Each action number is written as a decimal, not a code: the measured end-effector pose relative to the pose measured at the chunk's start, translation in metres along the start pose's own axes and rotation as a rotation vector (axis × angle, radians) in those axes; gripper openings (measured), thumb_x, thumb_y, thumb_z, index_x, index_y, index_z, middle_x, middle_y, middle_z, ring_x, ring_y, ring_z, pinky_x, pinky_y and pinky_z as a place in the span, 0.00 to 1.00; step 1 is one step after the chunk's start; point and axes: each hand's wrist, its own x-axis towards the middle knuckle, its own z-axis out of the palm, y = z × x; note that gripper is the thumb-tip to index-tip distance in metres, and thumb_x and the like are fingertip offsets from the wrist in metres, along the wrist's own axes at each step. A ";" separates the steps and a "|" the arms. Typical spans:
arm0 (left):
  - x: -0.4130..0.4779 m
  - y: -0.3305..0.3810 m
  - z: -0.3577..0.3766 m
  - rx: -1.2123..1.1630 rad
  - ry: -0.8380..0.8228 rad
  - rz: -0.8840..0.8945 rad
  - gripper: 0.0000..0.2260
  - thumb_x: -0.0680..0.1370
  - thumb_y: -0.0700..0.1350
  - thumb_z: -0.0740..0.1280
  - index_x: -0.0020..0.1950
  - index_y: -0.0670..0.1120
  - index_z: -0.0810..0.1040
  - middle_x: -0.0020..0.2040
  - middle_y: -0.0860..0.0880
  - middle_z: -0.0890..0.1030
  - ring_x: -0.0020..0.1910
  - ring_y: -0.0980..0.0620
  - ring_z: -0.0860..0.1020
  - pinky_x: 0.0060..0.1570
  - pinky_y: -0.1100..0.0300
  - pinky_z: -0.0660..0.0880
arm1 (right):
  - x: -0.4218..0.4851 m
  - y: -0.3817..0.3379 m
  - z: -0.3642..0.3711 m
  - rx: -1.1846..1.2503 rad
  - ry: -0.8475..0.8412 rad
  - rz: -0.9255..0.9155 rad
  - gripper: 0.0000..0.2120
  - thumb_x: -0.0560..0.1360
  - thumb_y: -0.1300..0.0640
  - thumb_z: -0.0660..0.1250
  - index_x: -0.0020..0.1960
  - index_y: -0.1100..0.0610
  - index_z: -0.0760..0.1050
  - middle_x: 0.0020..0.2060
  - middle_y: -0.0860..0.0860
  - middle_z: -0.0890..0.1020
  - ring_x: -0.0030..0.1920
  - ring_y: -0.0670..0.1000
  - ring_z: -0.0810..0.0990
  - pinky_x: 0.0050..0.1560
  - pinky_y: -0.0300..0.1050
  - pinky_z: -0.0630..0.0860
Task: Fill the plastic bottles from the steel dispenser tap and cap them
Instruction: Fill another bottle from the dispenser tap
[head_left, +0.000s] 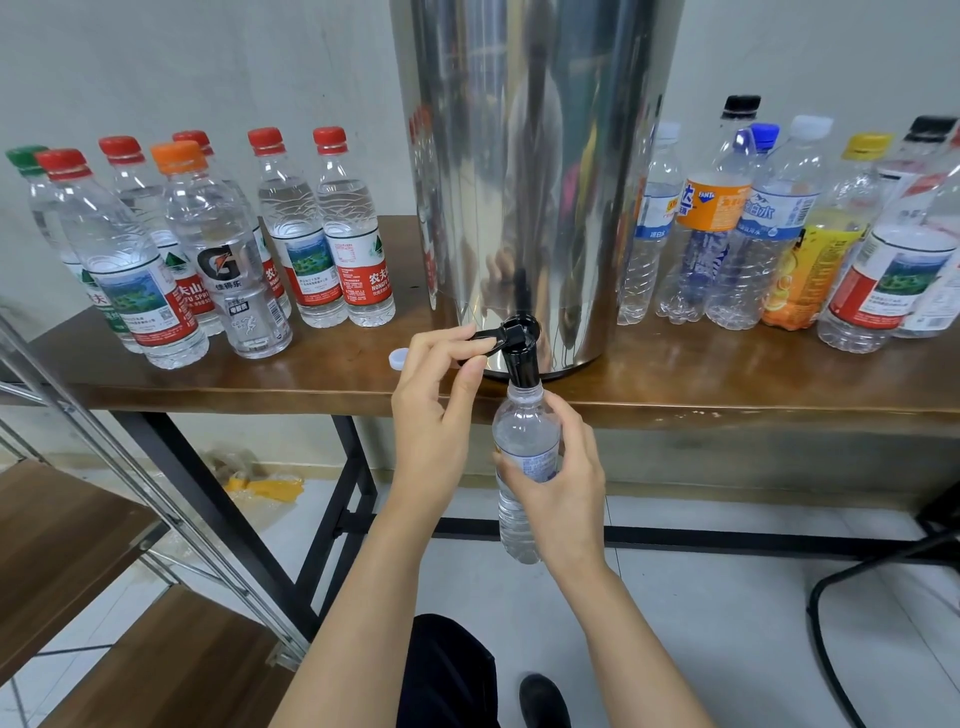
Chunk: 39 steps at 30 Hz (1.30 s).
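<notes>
Bottle: clear ribbed plastic, uncapped, mouth right up at the black tap spout, hanging in front of the counter edge, over the floor. Right hand wraps its middle, so the label is mostly hidden; fill level hard to read. Left hand pinches the tap lever btw thumb & forefinger. Steel dispenser: shiny, round, top cut off by frame. Loose white cap lies near the counter's front edge, just left of the left hand. Capped bottles crowd the left, mixed bottles the right; bare wood strip along the front.
</notes>
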 end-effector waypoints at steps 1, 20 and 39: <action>0.001 -0.001 -0.001 0.002 -0.009 0.004 0.11 0.81 0.39 0.65 0.54 0.55 0.80 0.58 0.54 0.78 0.61 0.60 0.75 0.57 0.65 0.72 | 0.000 -0.001 0.000 0.001 0.002 -0.002 0.35 0.69 0.58 0.79 0.66 0.36 0.66 0.63 0.40 0.73 0.59 0.27 0.68 0.52 0.20 0.64; 0.028 -0.017 -0.030 0.501 -0.162 0.491 0.11 0.81 0.46 0.62 0.62 0.54 0.77 0.55 0.51 0.81 0.54 0.48 0.75 0.58 0.57 0.63 | 0.001 -0.003 -0.002 0.051 -0.017 0.008 0.34 0.68 0.59 0.79 0.66 0.38 0.67 0.62 0.42 0.74 0.59 0.28 0.70 0.53 0.20 0.65; 0.067 0.010 -0.018 0.313 -0.154 0.353 0.14 0.82 0.47 0.61 0.67 0.53 0.77 0.55 0.53 0.81 0.56 0.50 0.75 0.59 0.51 0.70 | 0.003 0.000 -0.004 0.064 -0.036 0.016 0.34 0.68 0.59 0.78 0.67 0.38 0.68 0.62 0.40 0.74 0.60 0.32 0.72 0.53 0.21 0.66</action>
